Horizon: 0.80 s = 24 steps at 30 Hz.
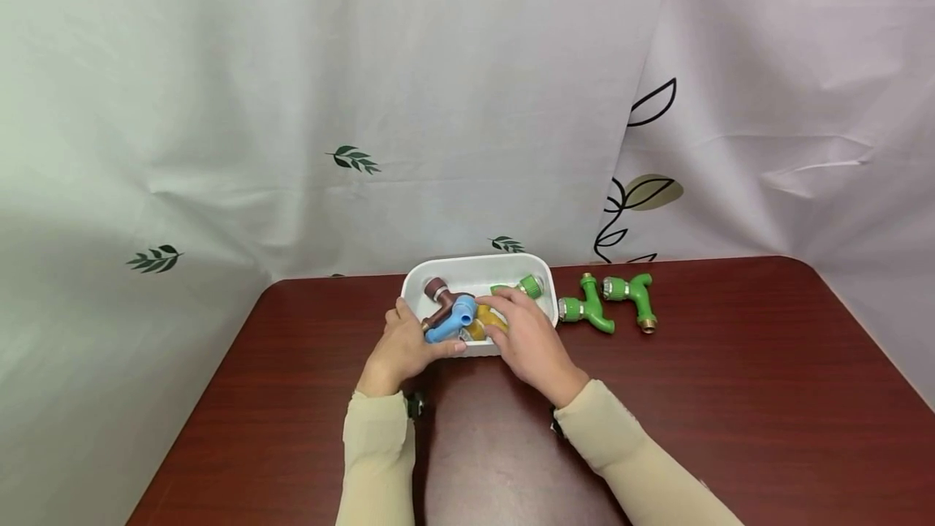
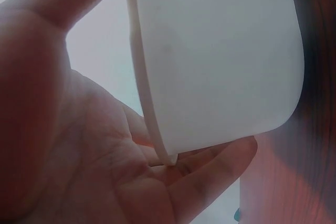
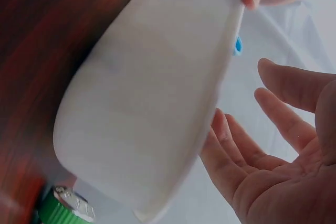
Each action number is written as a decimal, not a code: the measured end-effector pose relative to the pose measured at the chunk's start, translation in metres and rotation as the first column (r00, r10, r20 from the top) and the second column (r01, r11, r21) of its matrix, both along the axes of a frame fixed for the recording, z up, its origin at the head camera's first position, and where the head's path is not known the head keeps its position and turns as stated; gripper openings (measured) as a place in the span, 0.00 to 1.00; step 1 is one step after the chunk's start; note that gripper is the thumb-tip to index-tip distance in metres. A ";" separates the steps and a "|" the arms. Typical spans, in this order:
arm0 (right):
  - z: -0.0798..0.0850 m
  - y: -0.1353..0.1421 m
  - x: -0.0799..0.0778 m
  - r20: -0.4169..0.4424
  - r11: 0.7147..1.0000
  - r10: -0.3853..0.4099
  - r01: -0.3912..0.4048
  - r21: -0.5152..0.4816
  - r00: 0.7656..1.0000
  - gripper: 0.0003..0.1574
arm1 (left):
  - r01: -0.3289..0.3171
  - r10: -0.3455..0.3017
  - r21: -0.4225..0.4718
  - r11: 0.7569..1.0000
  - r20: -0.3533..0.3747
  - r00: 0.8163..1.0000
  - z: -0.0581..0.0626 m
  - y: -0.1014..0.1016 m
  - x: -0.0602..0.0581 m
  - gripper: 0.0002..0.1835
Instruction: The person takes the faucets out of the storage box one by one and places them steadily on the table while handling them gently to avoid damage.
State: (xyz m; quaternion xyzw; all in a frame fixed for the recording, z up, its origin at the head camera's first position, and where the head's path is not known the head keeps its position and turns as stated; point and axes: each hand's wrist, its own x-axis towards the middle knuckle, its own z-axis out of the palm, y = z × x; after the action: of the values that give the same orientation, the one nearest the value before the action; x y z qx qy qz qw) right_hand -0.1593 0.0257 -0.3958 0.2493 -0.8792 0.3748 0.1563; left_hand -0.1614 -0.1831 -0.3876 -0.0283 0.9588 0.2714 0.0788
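The left hand (image 1: 400,350) clamps a rounded white plastic tray (image 1: 485,265) at its front-left corner. The right hand (image 1: 532,345), fingers apart, reaches over the front rim to a yellow tap (image 1: 491,318) inside (whether they touch, I cannot tell). The tray sits near the back edge of the dark-red wooden bench (image 1: 292,396), which stretches widely leftward; green brass-ended taps (image 1: 593,313) lie just rightward.

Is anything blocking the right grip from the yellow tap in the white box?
Nothing visible: the right grip is close by the yellow tap inside the white box. The blue tap lies beside it, not between.
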 end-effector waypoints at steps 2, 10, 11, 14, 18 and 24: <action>-0.001 -0.004 -0.001 0.016 1.000 0.008 -0.008 0.002 1.000 0.23 | -0.001 0.001 -0.003 1.000 -0.003 1.000 0.000 0.000 0.000 0.73; -0.001 -0.014 -0.004 0.074 0.999 0.032 -0.032 0.000 0.997 0.22 | 0.001 -0.001 0.010 1.000 -0.009 1.000 -0.001 0.000 0.000 0.73; -0.002 -0.015 -0.005 0.074 0.999 0.038 -0.038 0.000 0.997 0.22 | 0.000 0.000 0.012 1.000 -0.009 1.000 -0.001 0.000 0.000 0.73; -0.003 -0.017 -0.007 0.059 0.999 0.048 -0.049 0.010 0.997 0.21 | -0.009 0.009 0.018 1.000 -0.002 1.000 -0.001 0.000 0.000 0.72; -0.006 -0.019 -0.010 0.038 0.999 0.049 -0.050 0.013 0.998 0.21 | -0.010 0.010 0.016 1.000 0.002 1.000 -0.001 0.001 0.001 0.72; -0.010 -0.021 -0.014 0.046 0.998 0.064 -0.064 -0.001 0.997 0.20 | -0.010 0.010 0.011 1.000 0.006 1.000 0.001 0.001 0.001 0.71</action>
State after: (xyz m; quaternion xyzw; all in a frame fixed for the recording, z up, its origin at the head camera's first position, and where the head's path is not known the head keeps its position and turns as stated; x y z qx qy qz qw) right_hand -0.1731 0.0047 -0.4054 0.2687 -0.8743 0.3849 0.1239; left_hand -0.1606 -0.1818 -0.3867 -0.0337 0.9569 0.2769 0.0806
